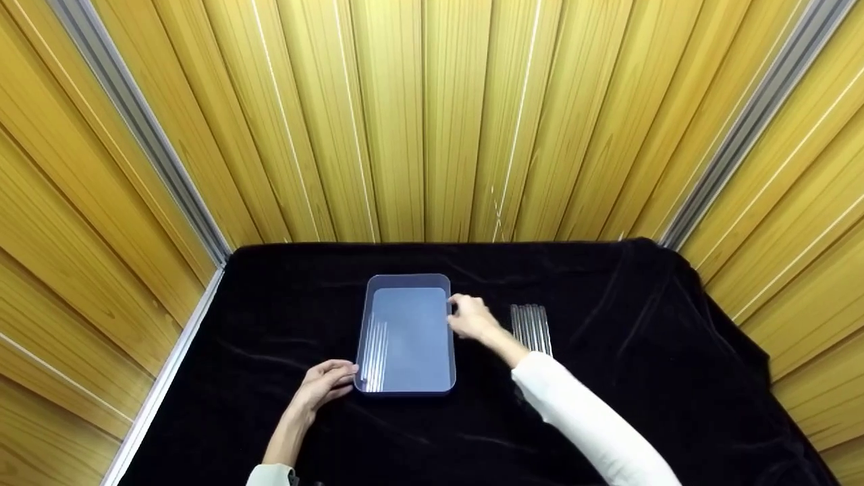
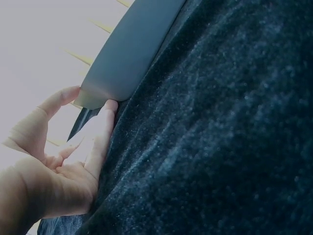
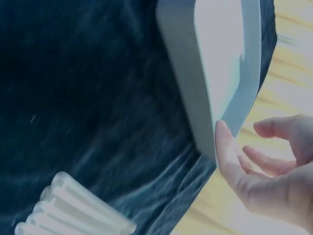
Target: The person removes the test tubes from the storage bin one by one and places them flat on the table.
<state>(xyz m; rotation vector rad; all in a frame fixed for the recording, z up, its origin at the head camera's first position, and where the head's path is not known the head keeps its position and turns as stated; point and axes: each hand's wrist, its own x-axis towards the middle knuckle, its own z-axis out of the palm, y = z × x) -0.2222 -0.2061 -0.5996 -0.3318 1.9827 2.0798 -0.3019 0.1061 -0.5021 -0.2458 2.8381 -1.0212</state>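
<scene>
A blue-grey rectangular tray (image 1: 415, 337) with raised walls lies lengthwise on black cloth. Bright parallel streaks (image 1: 375, 354), much like clear tubes, run along its left inside. At the tray's near left corner, my left hand (image 1: 326, 383) touches the wall with its fingertips; thumb and fingers are spread apart in the left wrist view. Toward the far end of the right wall is my right hand (image 1: 471, 316). One fingertip (image 3: 222, 129) meets the rim in the right wrist view, while the other fingers stand loosely bent and apart from it.
Several clear tubes (image 1: 531, 329) lie side by side to the right of the tray, partly hidden under my right forearm. Black velvet cloth (image 1: 621, 391) covers the table, with soft folds. Yellow wood-patterned panels (image 1: 418, 121) enclose the back and sides.
</scene>
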